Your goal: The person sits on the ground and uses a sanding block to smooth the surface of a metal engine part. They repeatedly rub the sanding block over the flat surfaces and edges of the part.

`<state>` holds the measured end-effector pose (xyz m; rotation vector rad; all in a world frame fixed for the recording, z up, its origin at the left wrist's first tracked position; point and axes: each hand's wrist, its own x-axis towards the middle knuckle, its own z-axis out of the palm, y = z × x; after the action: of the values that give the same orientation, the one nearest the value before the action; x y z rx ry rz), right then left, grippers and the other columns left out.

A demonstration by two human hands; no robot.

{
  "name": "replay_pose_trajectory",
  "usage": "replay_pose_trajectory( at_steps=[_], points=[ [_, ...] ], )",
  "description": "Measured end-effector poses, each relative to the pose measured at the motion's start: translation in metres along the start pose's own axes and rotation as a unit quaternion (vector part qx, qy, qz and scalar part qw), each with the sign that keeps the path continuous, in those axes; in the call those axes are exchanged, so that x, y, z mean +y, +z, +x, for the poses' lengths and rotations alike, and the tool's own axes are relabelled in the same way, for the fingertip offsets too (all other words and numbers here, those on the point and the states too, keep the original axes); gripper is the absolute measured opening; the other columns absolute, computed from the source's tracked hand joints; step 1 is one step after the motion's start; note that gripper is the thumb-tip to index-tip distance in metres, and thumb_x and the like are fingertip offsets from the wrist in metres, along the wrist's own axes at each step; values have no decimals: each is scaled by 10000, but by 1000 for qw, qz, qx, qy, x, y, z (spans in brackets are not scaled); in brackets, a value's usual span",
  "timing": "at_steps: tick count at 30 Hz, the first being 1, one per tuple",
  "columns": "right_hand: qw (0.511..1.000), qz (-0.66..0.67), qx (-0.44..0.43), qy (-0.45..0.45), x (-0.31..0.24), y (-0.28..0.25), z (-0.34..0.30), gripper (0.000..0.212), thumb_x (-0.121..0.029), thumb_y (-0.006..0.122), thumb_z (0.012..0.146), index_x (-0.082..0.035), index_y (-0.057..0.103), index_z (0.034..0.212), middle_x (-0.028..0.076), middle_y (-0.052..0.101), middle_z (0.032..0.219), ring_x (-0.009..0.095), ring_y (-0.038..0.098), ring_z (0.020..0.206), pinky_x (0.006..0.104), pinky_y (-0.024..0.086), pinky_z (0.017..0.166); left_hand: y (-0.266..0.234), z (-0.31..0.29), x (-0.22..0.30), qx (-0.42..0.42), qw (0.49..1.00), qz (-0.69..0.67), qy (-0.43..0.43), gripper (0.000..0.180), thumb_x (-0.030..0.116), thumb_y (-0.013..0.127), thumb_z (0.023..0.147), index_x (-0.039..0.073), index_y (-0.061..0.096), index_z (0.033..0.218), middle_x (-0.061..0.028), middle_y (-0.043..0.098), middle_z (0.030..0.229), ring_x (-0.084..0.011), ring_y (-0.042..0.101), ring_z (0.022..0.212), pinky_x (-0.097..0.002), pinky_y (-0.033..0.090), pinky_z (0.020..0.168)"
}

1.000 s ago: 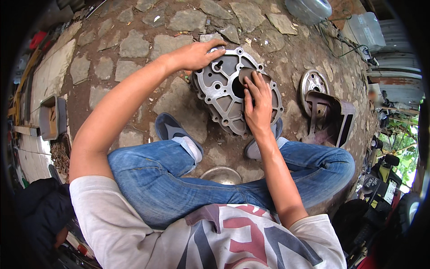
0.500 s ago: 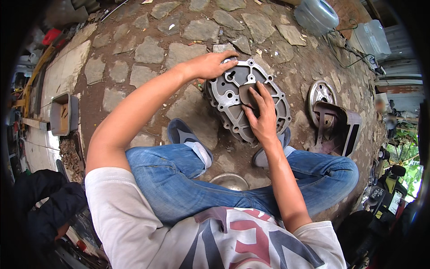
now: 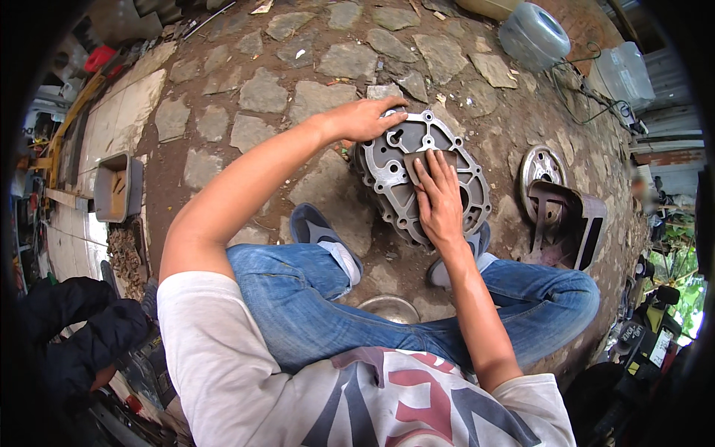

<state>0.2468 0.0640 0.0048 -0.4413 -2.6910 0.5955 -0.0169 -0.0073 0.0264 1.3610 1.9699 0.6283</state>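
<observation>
My right hand (image 3: pixel 441 200) lies flat, fingers together, pressing a sandpaper sheet (image 3: pixel 426 159) on the grey metal casing (image 3: pixel 406 179). My left hand (image 3: pixel 366 119) grips its upper-left rim, fingers curled over. Casing rests on cobbles (image 3: pixel 261 93) between my shoes (image 3: pixel 320 235); bare stone all round.

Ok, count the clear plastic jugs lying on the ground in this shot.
2. One clear jug lies on its side at the top, beyond the metal cover plate; the other jug sits to its right by the wall. More may be hidden past the rim.

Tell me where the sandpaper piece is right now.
In the head view, the sandpaper piece lies on the metal casing, upper centre, under the right hand fingertips.
</observation>
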Motion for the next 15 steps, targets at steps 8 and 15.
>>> replay_pose_trajectory(
  at_steps=[8, 15],
  points=[
    [1000, -5, 8, 3, -2, 0, -1, 507, -102, 631, 927, -156, 596, 1430, 137, 459, 1563, 328, 370, 1486, 518, 276, 1209, -4, -4, 6, -8, 1000, -8, 2, 566, 545, 424, 1056, 204, 440, 1506, -258, 646, 1300, -409, 646, 1178, -457, 495, 1012],
    [1000, -4, 11, 1, -2, 0, -1, 502, -93, 630, 926, -168, 608, 1422, 131, 466, 1557, 324, 382, 1479, 518, 277, 1211, 0, 1, 0, -6, 1000, -10, 13, 591, 571, 421, 1037, 205, 441, 1501, -262, 643, 1297, -430, 622, 1196, -474, 483, 1026]
  ],
)
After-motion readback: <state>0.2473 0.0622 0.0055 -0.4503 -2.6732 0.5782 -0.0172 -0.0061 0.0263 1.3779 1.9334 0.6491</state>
